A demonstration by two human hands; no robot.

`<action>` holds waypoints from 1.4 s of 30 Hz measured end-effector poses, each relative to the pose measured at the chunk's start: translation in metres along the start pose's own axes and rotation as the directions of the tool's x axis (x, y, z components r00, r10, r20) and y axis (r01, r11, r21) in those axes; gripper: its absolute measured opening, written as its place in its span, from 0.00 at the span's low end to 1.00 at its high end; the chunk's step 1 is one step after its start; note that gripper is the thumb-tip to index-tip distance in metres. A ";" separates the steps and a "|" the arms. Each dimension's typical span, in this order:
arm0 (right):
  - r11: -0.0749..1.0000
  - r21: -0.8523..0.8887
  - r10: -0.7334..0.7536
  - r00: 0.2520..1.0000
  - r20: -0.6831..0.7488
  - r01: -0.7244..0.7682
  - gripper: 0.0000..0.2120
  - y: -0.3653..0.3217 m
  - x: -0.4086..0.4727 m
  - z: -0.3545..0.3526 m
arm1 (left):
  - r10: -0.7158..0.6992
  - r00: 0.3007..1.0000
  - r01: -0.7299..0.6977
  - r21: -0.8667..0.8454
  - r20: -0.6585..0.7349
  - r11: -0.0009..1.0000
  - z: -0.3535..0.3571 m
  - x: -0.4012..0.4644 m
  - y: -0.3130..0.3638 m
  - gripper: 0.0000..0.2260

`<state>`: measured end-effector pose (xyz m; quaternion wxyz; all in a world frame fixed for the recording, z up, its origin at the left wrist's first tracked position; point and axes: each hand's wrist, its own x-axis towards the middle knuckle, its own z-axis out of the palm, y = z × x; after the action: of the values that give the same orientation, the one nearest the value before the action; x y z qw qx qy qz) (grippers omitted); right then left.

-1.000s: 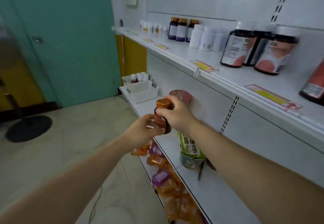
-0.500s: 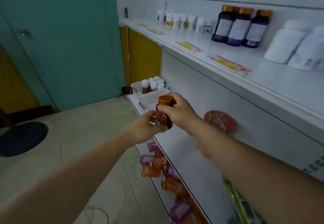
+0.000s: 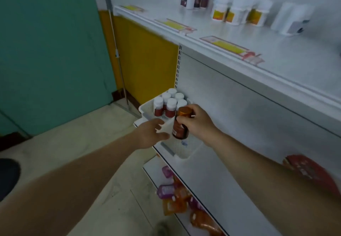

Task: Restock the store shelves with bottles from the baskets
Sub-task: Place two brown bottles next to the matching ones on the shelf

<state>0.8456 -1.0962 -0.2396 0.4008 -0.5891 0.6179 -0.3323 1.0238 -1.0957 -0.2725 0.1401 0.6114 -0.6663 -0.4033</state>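
Note:
My right hand (image 3: pixel 198 123) grips a brown bottle (image 3: pixel 180 125) with a copper cap, holding it upright above the near white basket (image 3: pixel 182 151) on the middle shelf. My left hand (image 3: pixel 150 135) is just left of the bottle, fingers loosely spread, apart from it and holding nothing. Behind them the far white basket (image 3: pixel 145 111) holds several red bottles (image 3: pixel 167 104) with white caps.
The upper shelf (image 3: pixel 258 56) carries white bottles (image 3: pixel 238 10) at the back and yellow price tags (image 3: pixel 228 46) along its edge. Orange and purple pouches (image 3: pixel 177 197) lie on the lowest shelf. A red round pack (image 3: pixel 311 171) leans at right. A pole (image 3: pixel 115 51) stands by the yellow wall.
My left hand has let go of the brown bottle and opened beside it. The view has swung left and closer to the baskets, with my right hand still carrying the bottle.

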 end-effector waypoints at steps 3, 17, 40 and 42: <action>1.000 -0.011 0.026 0.999 -0.036 -0.027 0.12 0.012 0.056 0.017 | -0.019 1.000 0.019 0.094 -0.004 0.995 -0.018 0.051 -0.024 0.26; 0.934 -0.299 0.123 0.962 -0.245 -0.196 0.18 0.078 0.193 0.101 | 0.150 0.987 -0.161 0.469 0.060 0.869 -0.053 0.234 -0.138 0.40; 0.685 -0.618 0.308 0.922 -0.236 -0.387 0.32 -0.001 0.107 0.058 | 0.280 0.868 -0.427 0.331 0.410 0.842 -0.105 0.157 -0.062 0.32; 0.688 -0.599 0.304 0.912 -0.275 -0.410 0.33 -0.021 0.080 0.046 | 0.315 0.822 -0.489 0.303 0.475 0.818 -0.110 0.138 -0.040 0.29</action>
<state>0.8974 -1.1750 -0.2505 0.1813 -0.5310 0.8256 -0.0591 1.0967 -1.2612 -0.2730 -0.0486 0.3717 -0.8661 -0.3308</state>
